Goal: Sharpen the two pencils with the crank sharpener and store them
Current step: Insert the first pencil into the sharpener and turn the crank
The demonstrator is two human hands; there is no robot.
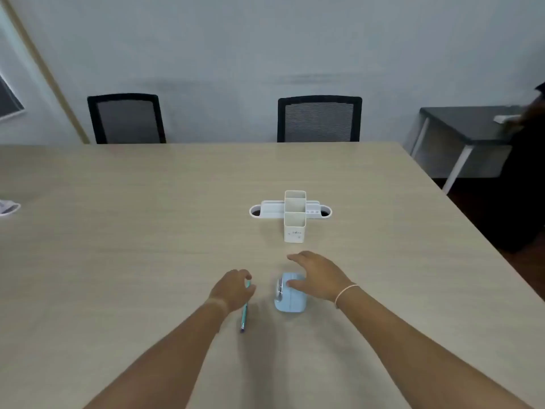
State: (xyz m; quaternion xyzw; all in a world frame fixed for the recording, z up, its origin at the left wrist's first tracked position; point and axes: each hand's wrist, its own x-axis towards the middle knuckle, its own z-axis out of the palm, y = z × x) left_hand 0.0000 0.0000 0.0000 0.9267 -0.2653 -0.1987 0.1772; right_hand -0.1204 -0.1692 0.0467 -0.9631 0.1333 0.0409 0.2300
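Nearest, the left hand (233, 292) closes its curled fingers (243, 275) around the upper part of a slim teal pencil (244, 314). The pencil's long axis runs near to far, its dark end pointing toward the near edge of the pale wood-grain table (118, 231), its far end hidden in the grip. Just to the right stands a pale blue plastic crank sharpener (290, 304); the right hand (317, 278) rests over its top with fingers spread loosely, gripping nothing firmly that can be seen. Farther off sits a white plastic desk organiser (295, 215) with upright square cups; small marks on its front are unreadable. Two black mesh chairs (320, 119) stand beyond the far edge.
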